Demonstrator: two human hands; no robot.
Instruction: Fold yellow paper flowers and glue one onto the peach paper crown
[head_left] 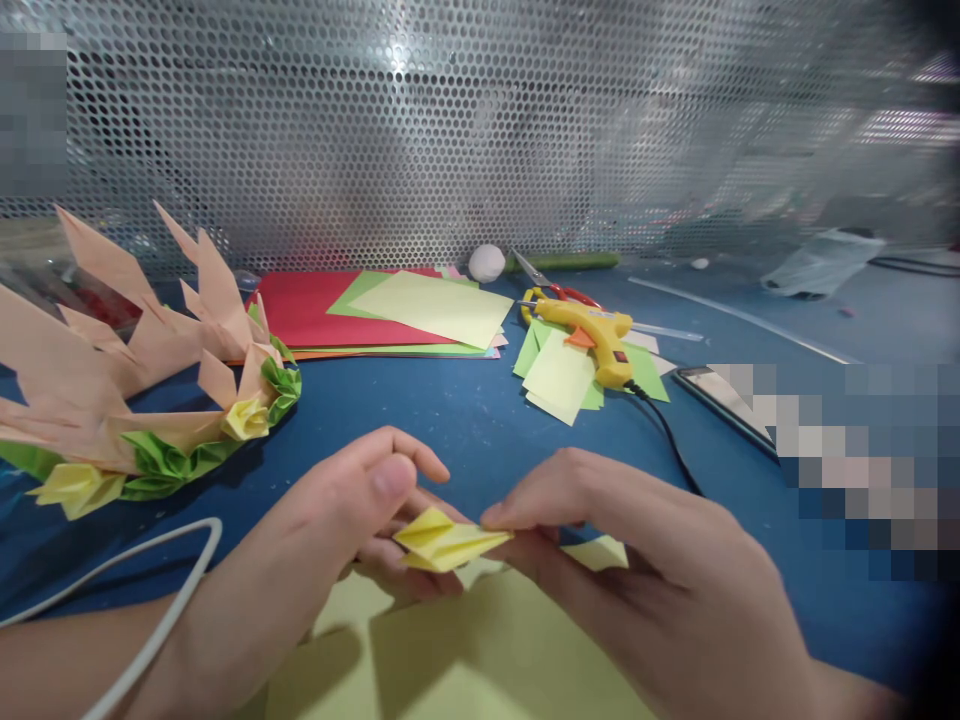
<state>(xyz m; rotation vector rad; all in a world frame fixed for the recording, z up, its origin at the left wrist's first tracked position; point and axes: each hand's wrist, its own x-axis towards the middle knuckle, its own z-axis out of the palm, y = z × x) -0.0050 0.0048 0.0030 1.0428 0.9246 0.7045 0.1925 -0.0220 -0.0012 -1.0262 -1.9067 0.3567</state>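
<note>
A small folded yellow paper piece (444, 541) is held low in the middle, above the blue table (465, 420). My left hand (352, 530) pinches its left end between thumb and fingers. My right hand (637, 560) pinches its right tip with fingers pressed together. Pale yellow paper sheets (480, 650) lie flat under both hands at the near edge.
A peach, green and yellow paper model (142, 390) sits at the left. A stack of coloured sheets (375, 312) lies further back, with a yellow glue gun (592, 338), scissors (555, 288) and a white ball (487, 262). A perforated metal screen (480, 130) closes the back. A white cable (150, 610) loops at bottom left.
</note>
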